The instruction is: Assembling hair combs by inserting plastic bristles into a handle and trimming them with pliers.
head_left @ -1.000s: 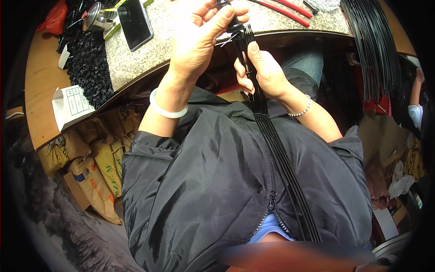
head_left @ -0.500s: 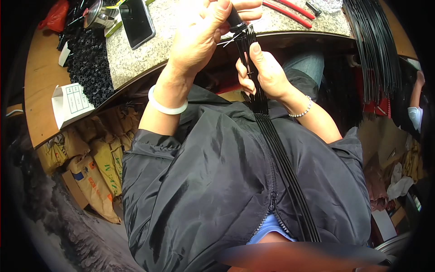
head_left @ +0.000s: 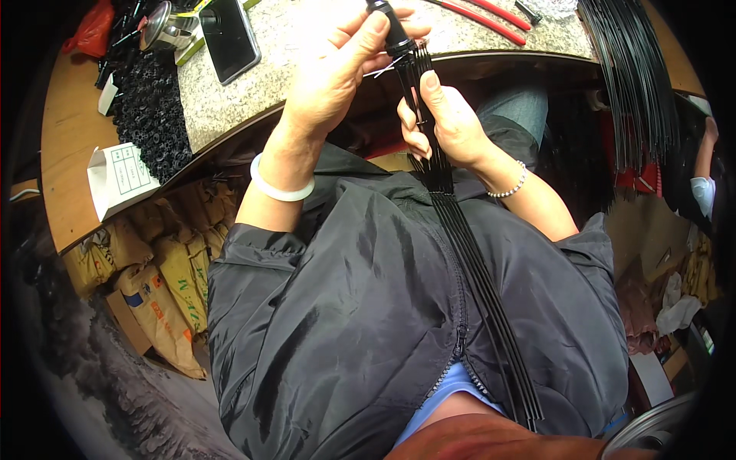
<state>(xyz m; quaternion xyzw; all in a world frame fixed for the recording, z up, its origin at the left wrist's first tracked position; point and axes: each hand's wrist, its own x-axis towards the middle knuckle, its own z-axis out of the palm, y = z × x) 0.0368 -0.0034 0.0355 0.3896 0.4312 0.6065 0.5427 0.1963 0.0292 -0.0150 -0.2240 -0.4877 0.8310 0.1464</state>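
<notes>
At the near edge of the speckled stone-look tabletop [head_left: 230, 107], your left hand [head_left: 340, 73] pinches a glossy black, ridged cylinder [head_left: 398, 37] between thumb and fingers. Your right hand [head_left: 452, 123] is closed round a bundle of long, thin black rods [head_left: 477, 276], which trails down the front of your dark zipped jacket [head_left: 345, 322]. Cylinder's lower end sits right by the rod tips; whether joined, can't tell. Judgement: grip just below the tips so nothing splays, line the cylinder up with them, work with light fingertips.
</notes>
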